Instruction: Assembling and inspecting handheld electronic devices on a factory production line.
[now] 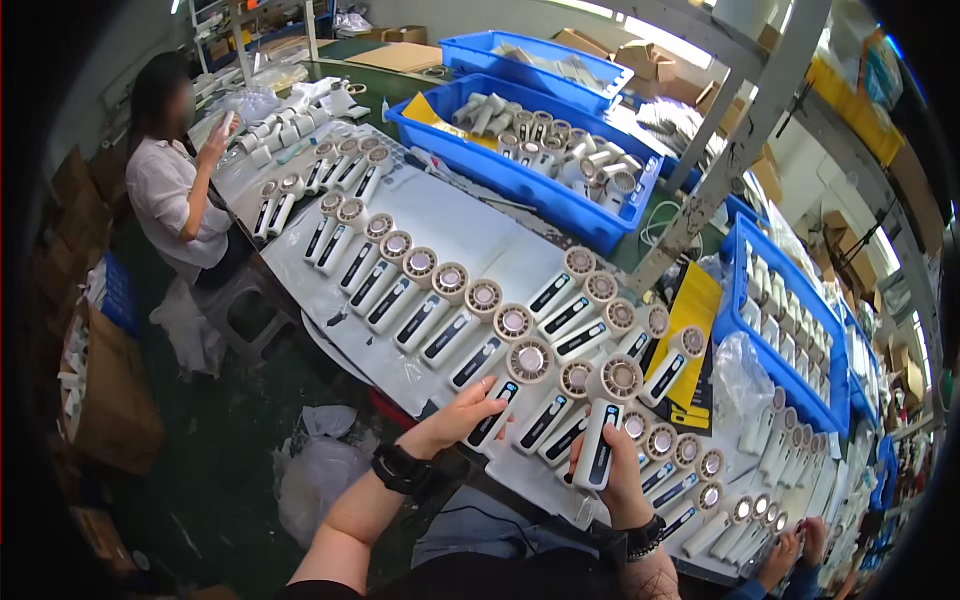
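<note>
- While the table (480,235) fills the middle, its pale top carries slanting rows of white fans (436,300) with round beige heads.
- Beyond it stands a blue bin (560,205), heaped with more fans; a second bin (500,70) is behind this one, and a third bin (790,372) is at the right.
- At the far left, a co-worker (170,200) in a white shirt holds something pale, too small to tell.
- A brown carton (120,405) is on the floor below that person.
- Near the lower right edge, another person's hands (787,558) are beside a group of fans.
- The left hand (460,414) grips the left fan (512,385) by its handle, at the near edge of the table; whether this fan touches the table, I cannot tell.
- The right hand (627,480) holds the right fan (607,410), which is tilted head away, in front of other fans.
- On the left wrist is a black watch (400,468).
- The left fingers pinch the handle, with the thumb on its front.
- The right fingers curl around the other handle, thumb along its side, fingertips at the opposite edge.
</note>
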Demonstrator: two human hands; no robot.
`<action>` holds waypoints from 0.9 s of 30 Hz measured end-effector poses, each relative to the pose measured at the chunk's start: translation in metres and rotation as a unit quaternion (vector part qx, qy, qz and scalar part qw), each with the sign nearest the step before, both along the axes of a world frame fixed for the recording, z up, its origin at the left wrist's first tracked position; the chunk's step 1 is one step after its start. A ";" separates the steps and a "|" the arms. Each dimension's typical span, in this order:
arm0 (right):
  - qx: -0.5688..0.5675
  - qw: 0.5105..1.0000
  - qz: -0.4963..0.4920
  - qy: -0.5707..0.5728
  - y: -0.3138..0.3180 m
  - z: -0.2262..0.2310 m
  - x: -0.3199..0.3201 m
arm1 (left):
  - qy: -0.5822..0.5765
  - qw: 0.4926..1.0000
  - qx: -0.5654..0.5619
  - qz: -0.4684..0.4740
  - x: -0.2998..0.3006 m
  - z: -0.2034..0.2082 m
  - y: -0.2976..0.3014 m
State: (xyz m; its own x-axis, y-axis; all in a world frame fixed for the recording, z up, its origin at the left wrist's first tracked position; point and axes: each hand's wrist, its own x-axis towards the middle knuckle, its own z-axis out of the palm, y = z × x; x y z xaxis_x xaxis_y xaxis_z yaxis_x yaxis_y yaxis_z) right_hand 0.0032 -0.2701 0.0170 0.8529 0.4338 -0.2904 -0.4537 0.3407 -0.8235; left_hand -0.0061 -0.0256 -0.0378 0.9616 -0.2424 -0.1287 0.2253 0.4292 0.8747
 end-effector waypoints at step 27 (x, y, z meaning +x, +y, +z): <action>-0.109 0.993 -0.045 -0.012 0.191 -0.116 0.303 | -0.058 0.828 0.558 0.004 0.300 -0.018 0.096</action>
